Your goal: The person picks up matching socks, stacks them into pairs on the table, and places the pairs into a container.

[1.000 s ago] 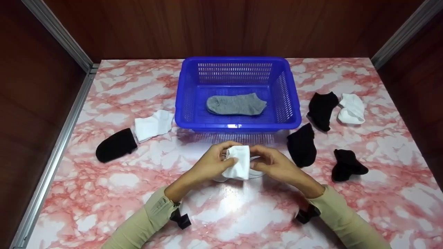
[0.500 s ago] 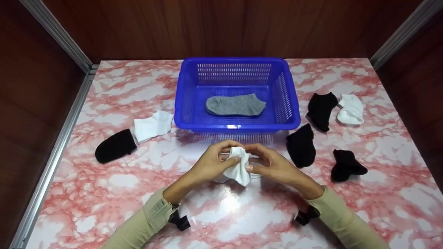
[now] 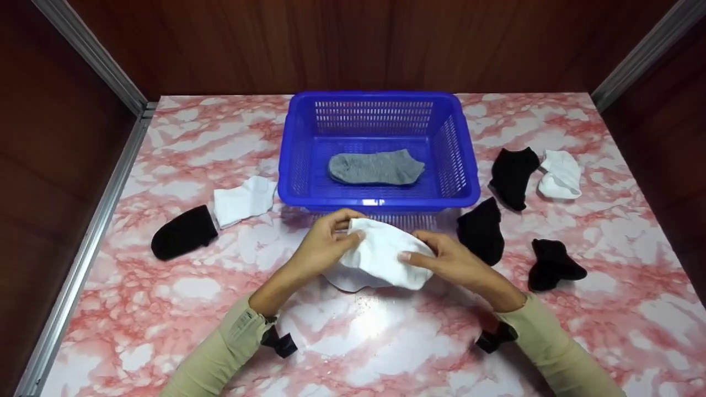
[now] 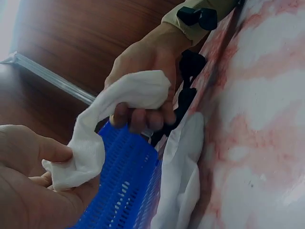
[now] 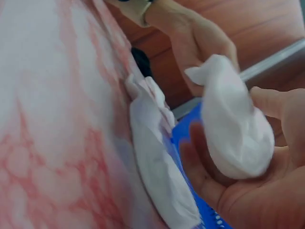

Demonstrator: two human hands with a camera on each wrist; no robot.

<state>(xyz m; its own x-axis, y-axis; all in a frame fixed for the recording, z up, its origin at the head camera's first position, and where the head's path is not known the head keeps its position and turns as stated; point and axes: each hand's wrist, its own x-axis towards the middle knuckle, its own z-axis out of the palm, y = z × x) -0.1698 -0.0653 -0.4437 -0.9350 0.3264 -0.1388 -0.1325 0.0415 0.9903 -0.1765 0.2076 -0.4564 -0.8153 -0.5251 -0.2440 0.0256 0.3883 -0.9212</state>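
Note:
A white ankle sock [image 3: 389, 251] hangs stretched between both hands in front of the basket. My left hand [image 3: 319, 249] pinches its ribbed cuff between thumb and fingers, as the left wrist view also shows. At the other end, my right hand [image 3: 455, 262] holds the toe part, thumb on top and fingers underneath. In the right wrist view the sock's rounded end [image 5: 243, 148] sits in the right palm. Beneath the held sock, a second white sock [image 4: 178, 167] lies flat on the table, mostly covered in the head view.
A blue basket [image 3: 380, 203] holds a grey sock [image 3: 378, 167]. On the left lie a black sock [image 3: 185, 232] and a white sock [image 3: 244, 202]. Several black socks, such as one black sock [image 3: 514, 177], and a white sock [image 3: 561, 175] lie right. Dark wood panels [image 3: 353, 44] enclose the table.
The white sock, bunched between the hands before, is now drawn out lengthwise. My right hand has moved right and my left hand slightly left and up.

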